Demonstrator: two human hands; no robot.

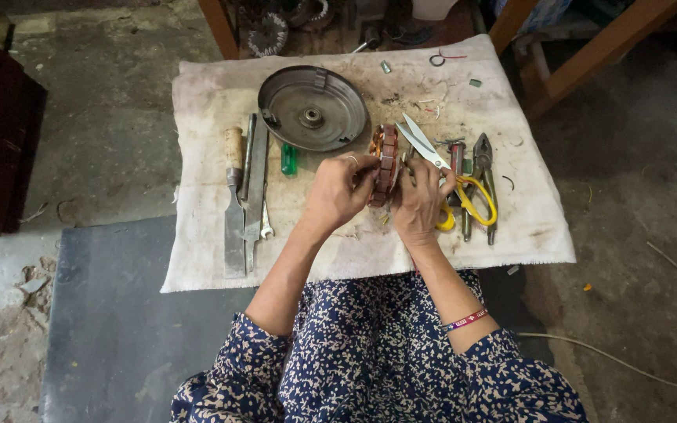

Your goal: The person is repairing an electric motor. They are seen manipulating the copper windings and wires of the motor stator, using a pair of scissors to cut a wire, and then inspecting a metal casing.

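Note:
Over a stained white cloth [213, 258] on the floor, my left hand [337, 192] grips a round stator [385, 163] with copper windings, held on edge. My right hand [421, 200] touches the stator's right side while its fingers sit in the yellow handles of scissors [444, 168], whose blades point up and to the left. A ring is on a finger of my left hand. A woven band circles my right wrist.
On the cloth lie a round grey metal cover [311, 107], a wooden-handled chisel [233, 204], flat files and a spanner [256, 188], a green screwdriver handle [288, 159] and pliers [483, 184]. Wooden legs [581, 63] stand at the back. A dark board [111, 329] lies at the left.

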